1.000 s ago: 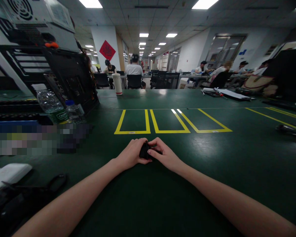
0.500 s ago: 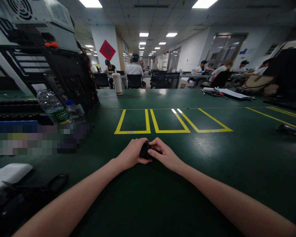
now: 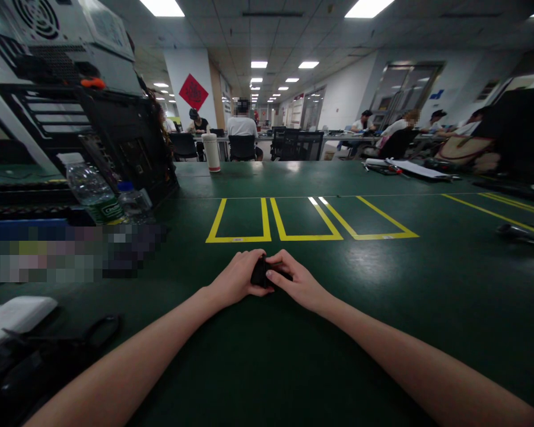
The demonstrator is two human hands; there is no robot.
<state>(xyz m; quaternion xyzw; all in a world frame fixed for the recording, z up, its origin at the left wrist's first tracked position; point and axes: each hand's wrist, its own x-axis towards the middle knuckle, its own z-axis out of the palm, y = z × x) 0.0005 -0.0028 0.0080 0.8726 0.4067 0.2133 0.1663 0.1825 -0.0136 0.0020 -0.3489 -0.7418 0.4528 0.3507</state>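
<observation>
A small black object is between my two hands, low over the green tabletop; its kind cannot be made out. My left hand wraps round it from the left, thumb on the near side and fingers over the far side. From the right, my right hand pinches at its right edge with thumb and forefinger. Part of the black object is hidden behind the fingers. Just beyond my hands, yellow tape outlines mark the table.
An open computer case stands at the left, with a large clear bottle and a smaller blue-capped bottle beside it. Black cables lie near left. A white tumbler and papers are farther back. Several people sit beyond.
Both hands stay in nearly the same place around the black object. The right fingers have shifted very slightly against it, and the whole view has moved a little.
</observation>
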